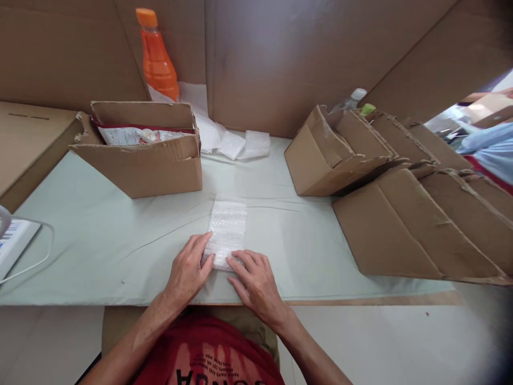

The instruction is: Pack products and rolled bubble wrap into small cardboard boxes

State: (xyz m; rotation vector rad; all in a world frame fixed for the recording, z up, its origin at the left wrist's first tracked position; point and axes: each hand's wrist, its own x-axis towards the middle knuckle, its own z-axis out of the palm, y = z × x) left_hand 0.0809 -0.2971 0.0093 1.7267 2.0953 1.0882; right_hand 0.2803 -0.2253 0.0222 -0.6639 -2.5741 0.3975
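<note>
A folded piece of bubble wrap [229, 227] lies flat on the cloth-covered table in front of me. At its lower left edge rests my left hand [189, 267], fingertips and thumb touching the wrap, with a gap between thumb and fingers. My right hand [256, 278] has its fingertips on the near right corner of the wrap; its thumb is apart, lower down on the cloth. Whether anything is inside the wrap cannot be made out.
A cardboard box [160, 166] with printed packets stands at the left. Behind it are an orange bottle [158, 64] and more bubble wrap pieces [254, 144]. Several open boxes [393, 224] line the right side. A white device [18, 240] with a cable sits at the left edge.
</note>
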